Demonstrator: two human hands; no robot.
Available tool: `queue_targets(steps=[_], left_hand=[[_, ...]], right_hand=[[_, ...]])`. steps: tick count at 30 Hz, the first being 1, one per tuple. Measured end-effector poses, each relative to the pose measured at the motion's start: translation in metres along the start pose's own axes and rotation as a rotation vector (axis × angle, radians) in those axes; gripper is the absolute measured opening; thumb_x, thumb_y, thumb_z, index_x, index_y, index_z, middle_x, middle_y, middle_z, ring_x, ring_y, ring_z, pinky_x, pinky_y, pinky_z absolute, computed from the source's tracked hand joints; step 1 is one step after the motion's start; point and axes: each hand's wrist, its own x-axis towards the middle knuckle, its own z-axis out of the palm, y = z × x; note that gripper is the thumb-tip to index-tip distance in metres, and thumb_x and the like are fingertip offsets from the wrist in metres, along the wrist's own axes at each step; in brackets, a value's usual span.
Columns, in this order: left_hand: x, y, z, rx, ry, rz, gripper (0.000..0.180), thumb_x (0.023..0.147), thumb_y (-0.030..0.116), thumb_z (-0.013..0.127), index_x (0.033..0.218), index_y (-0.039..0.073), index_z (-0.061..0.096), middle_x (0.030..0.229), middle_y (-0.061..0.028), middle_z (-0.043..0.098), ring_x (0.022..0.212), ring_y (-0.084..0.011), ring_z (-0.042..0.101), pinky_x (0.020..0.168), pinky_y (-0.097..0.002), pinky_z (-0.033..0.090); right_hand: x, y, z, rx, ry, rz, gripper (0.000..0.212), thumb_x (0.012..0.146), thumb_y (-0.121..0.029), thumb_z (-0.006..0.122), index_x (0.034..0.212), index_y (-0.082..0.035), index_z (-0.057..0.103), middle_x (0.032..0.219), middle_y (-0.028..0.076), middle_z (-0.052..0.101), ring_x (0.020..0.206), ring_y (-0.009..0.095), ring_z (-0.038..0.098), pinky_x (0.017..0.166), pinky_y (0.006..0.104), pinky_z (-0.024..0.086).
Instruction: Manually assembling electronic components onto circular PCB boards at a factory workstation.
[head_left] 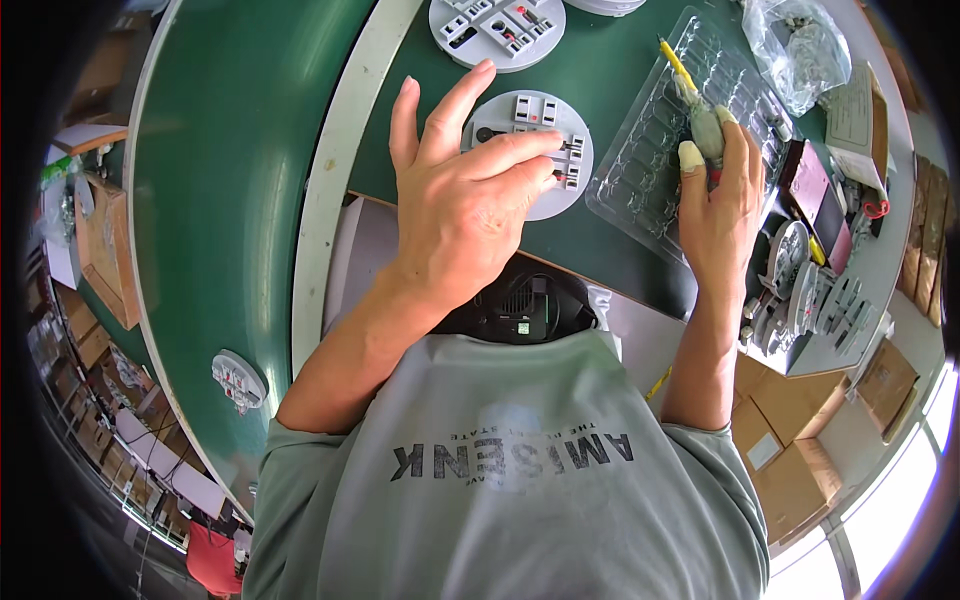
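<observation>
My left hand (465, 205) is over a round light-grey plastic plate (540, 205) with white blocks and small red and black parts. Two of its fingers stretch away, while the others come together at the plate's right-hand blocks. What lies between those fingertips is too small or hidden to make out. In my right hand (725, 205) is a screwdriver-like tool (706, 130) with a thin yellow shaft and a grey-green handle, pointing up and left. Pale covers sit on two of that hand's fingertips. The tool is above a clear plastic compartment tray (640, 190).
Another round plate (500, 35) lies beyond. A clear plastic bag (797, 50) and a white box (858, 125) stand at right. Several grey plates (800, 290) are stacked below them. Left, a green surface (240, 170) behind a pale rail (325, 190) carries one plate (238, 380).
</observation>
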Motion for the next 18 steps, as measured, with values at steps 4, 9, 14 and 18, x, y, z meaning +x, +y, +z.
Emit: queue_targets(steps=[4,9,14,18], left_hand=[[-0.001,-0.005,-0.006,0.020,0.005,-0.004,0.018,0.086,0.024,0.087,0.102,0.016,0.085,0.140,0.0002,0.073,0.148,-0.0379,0.049,0.125,-0.0652,0.020],[-0.018,0.004,-0.025,-0.002,0.016,-0.085,0.035,0.085,0.030,0.086,0.118,0.017,0.082,0.148,-0.0084,0.066,0.145,-0.0375,0.053,0.124,-0.0639,0.027],[-0.035,-0.020,-0.018,0.053,-0.196,0.099,0.043,0.087,0.034,0.087,0.125,0.015,0.079,0.148,-0.0104,0.065,0.140,-0.0352,0.058,0.111,-0.0505,0.047],[-0.042,-0.033,-0.029,0.096,-0.027,0.264,0.038,0.092,0.033,0.086,0.121,0.008,0.079,0.125,-0.0107,0.075,0.114,-0.0263,0.071,0.088,-0.0394,0.057]], right_hand=[[0.020,0.001,-0.016,0.077,-0.047,0.001,0.058,0.100,-0.026,0.076,0.151,-0.006,0.059,0.147,0.024,0.064,0.135,0.039,0.062,0.113,0.0476,0.048],[0.155,0.119,-0.057,-0.095,0.030,0.166,0.047,0.107,-0.038,0.062,0.136,-0.002,0.072,0.121,0.021,0.078,0.114,0.036,0.076,0.102,0.0424,0.055],[0.264,0.233,0.016,-0.232,-0.180,-0.109,0.048,0.101,-0.032,0.064,0.129,0.006,0.073,0.120,0.028,0.077,0.112,0.036,0.075,0.099,0.0433,0.055],[0.287,0.223,0.060,-0.573,-0.259,0.100,0.052,0.097,-0.033,0.057,0.128,0.004,0.074,0.123,0.028,0.076,0.118,0.045,0.072,0.105,0.0493,0.055]])
